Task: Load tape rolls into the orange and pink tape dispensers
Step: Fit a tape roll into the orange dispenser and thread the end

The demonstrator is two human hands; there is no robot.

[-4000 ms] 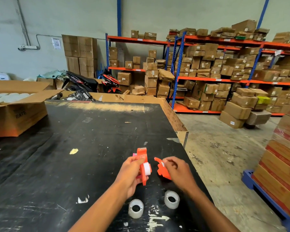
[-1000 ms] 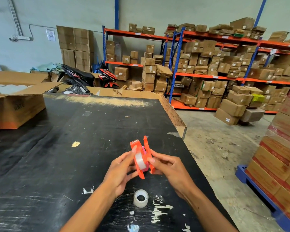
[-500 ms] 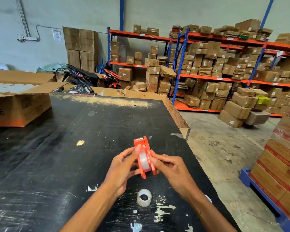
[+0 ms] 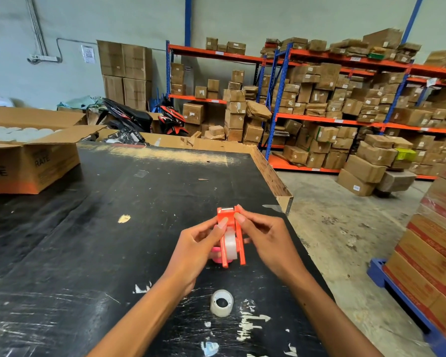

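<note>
I hold the orange tape dispenser (image 4: 231, 219) upright above the black table (image 4: 93, 228), its two halves pressed together around a clear tape roll (image 4: 229, 244). My left hand (image 4: 196, 251) grips its left side with the thumb near the top. My right hand (image 4: 265, 240) pinches its right side, fingertips at the top edge. A bit of the pink dispenser (image 4: 216, 255) shows on the table behind my left hand, mostly hidden. A second clear tape roll (image 4: 221, 303) lies on the table below my hands.
An open cardboard box (image 4: 31, 161) with white rolls stands at the far left of the table. The table's right edge (image 4: 291, 202) drops to the concrete floor. Stacked cartons on a blue pallet (image 4: 410, 305) stand at the right; shelving full of boxes lines the back.
Four seconds ago the dispenser's two halves were apart, one in each hand, and two rolls lay on the table. Now the halves are together around a roll, and one roll lies on the table.
</note>
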